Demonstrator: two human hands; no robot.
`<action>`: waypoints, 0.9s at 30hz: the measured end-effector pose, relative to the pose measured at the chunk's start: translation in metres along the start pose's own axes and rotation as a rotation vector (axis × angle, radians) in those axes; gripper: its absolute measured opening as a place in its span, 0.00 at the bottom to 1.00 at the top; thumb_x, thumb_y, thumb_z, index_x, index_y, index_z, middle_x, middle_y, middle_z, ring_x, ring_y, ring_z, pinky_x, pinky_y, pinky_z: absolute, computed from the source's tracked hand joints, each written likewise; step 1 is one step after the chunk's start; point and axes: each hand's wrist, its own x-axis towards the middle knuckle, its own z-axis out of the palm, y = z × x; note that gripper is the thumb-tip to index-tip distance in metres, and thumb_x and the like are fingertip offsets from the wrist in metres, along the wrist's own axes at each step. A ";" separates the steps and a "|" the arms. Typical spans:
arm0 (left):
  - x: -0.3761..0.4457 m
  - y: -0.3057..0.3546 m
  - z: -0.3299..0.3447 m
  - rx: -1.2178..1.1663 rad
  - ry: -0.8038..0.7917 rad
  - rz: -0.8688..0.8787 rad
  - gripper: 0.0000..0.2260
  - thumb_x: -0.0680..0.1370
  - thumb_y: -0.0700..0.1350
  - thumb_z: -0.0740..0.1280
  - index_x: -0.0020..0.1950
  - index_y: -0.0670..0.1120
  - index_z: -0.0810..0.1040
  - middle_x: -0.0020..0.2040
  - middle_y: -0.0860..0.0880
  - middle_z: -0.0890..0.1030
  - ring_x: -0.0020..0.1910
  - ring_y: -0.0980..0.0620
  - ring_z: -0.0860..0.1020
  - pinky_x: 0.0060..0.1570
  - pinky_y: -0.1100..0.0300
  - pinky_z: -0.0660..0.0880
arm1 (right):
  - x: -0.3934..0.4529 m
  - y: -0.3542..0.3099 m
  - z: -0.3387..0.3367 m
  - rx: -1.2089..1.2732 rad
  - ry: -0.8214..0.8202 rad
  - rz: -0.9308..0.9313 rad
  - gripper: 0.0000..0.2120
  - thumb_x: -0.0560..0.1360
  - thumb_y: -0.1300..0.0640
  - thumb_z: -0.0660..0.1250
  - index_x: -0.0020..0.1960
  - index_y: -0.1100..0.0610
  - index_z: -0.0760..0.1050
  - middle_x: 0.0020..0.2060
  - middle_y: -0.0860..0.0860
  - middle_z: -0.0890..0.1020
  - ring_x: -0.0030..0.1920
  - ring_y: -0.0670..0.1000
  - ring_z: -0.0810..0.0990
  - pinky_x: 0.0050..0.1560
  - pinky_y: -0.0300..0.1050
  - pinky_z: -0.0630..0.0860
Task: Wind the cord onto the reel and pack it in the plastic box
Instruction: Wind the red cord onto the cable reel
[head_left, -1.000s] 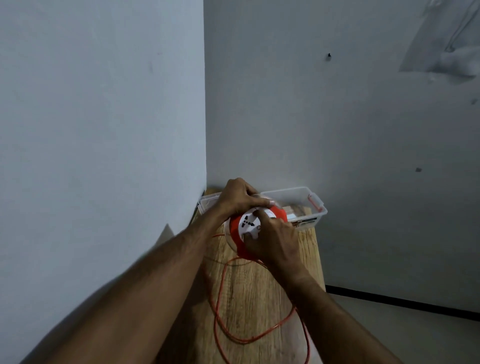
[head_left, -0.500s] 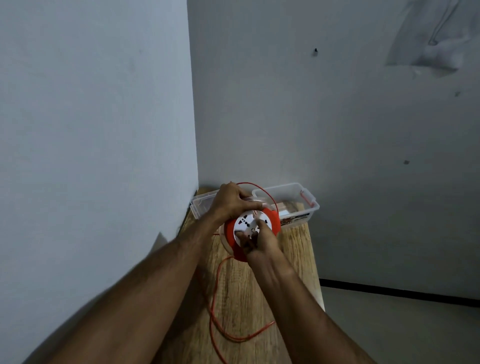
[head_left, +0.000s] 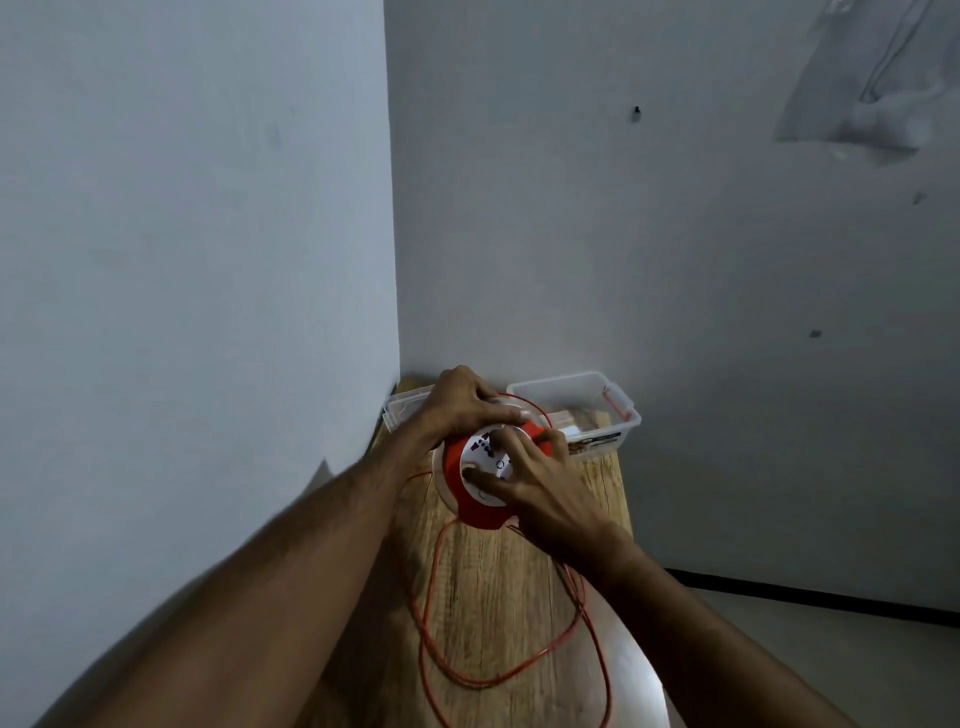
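Left hand (head_left: 460, 402) curled over the orange cord reel's (head_left: 470, 501) twelve-o'clock rim, right hand (head_left: 540, 486) spread, fingertips pressing its white socket face (head_left: 480, 452); loose orange cord (head_left: 431, 623) looped at six o'clock.

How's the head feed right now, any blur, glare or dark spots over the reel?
Head view: dim, flat light, no glare; the reel and both hands, left hand and right hand, look slightly soft; forearm shadows darken the wooden table; wide-angle bending at the edges; orange cord stays readable.

no readable text, box label blurred
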 end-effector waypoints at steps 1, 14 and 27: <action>0.000 0.001 0.000 0.004 -0.023 -0.004 0.17 0.68 0.58 0.80 0.47 0.47 0.89 0.38 0.51 0.87 0.34 0.55 0.86 0.34 0.64 0.80 | 0.002 -0.001 -0.002 -0.012 0.003 -0.008 0.37 0.67 0.50 0.80 0.73 0.45 0.70 0.73 0.58 0.66 0.74 0.61 0.66 0.69 0.70 0.67; -0.001 0.007 0.002 -0.074 0.128 0.022 0.18 0.67 0.60 0.81 0.43 0.46 0.90 0.35 0.53 0.87 0.34 0.57 0.84 0.34 0.63 0.78 | 0.023 -0.025 -0.006 0.513 0.392 0.645 0.25 0.71 0.41 0.74 0.62 0.50 0.76 0.47 0.47 0.84 0.44 0.46 0.83 0.45 0.42 0.82; -0.004 0.001 0.015 -0.007 0.115 0.049 0.19 0.67 0.62 0.79 0.43 0.46 0.89 0.36 0.53 0.86 0.33 0.56 0.84 0.33 0.59 0.81 | 0.055 -0.041 -0.011 2.243 0.558 1.828 0.31 0.73 0.54 0.77 0.70 0.62 0.68 0.56 0.62 0.80 0.45 0.61 0.86 0.36 0.52 0.83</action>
